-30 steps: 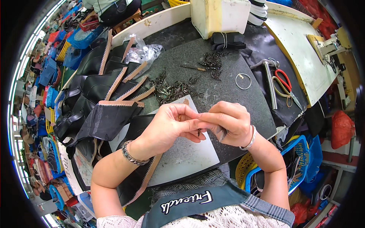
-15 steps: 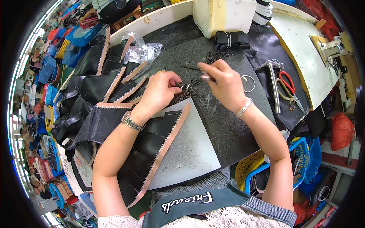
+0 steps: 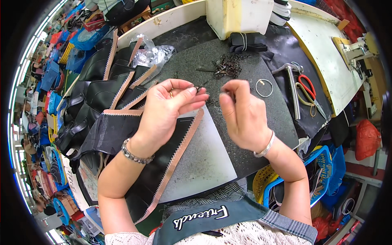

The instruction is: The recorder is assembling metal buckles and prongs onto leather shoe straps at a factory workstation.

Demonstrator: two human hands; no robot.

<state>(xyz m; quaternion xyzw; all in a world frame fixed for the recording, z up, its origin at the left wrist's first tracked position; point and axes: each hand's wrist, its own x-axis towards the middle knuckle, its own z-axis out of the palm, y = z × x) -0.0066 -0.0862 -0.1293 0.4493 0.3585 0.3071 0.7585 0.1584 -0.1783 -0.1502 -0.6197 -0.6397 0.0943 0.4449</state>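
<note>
My left hand has thumb and fingers closed on a small dark piece, perhaps a buckle, above the upper corner of a white board. To its right, my right hand hovers over the dark mat with curled fingers; whatever it holds, if anything, is hidden. Beyond both hands lies a tangled heap of small dark metal pieces, with a thin dark pointed tool beside it. A black leather boot upper with a pink zigzag-edged strip lies partly under my left forearm.
More black uppers are stacked at left beside a clear plastic bag. On the right lie a metal ring, a hammer and red-handled scissors. A black strap bundle sits at the back; baskets stand lower right.
My right hand has drawn back toward me from the heap, uncovering it and the pointed tool. My left hand has turned palm up and lifted a small dark piece.
</note>
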